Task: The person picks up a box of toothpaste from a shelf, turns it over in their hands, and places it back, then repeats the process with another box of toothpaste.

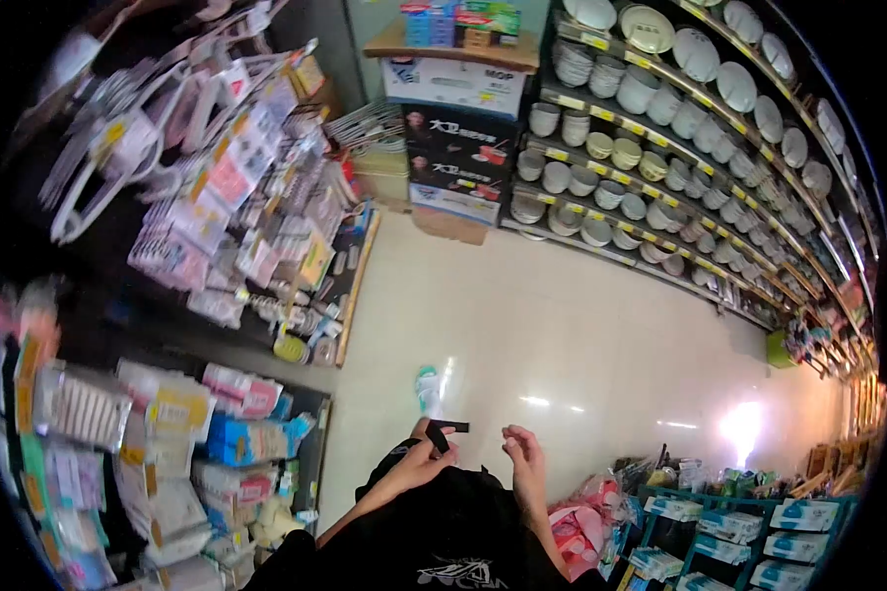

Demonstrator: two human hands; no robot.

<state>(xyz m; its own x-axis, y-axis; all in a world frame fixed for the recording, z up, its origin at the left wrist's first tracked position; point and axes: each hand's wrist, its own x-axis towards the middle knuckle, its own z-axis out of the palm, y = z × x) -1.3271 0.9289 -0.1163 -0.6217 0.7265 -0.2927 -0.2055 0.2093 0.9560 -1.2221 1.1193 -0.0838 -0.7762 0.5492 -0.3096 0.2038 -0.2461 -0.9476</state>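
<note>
My left hand (416,470) is closed on a black strap (438,437) in front of my body. A short flat end of the strap sticks out to the right above the fingers. To its right and apart from it, my right hand (525,455) is raised with its fingers curled in toward the thumb. Whether anything small is between those fingertips cannot be made out. Below both hands lies my black top (453,522), with a white print near the bottom of the view. A light shoe (427,389) with green on it shows on the floor just beyond my left hand.
Shelves of bowls and plates (650,128) line the far right. Stacked boxes (460,148) stand at the back. Hangers (118,158) and packaged goods (172,414) fill the left. Teal racks (700,527) and pink packages (581,532) sit at lower right, around a pale tiled floor (562,325).
</note>
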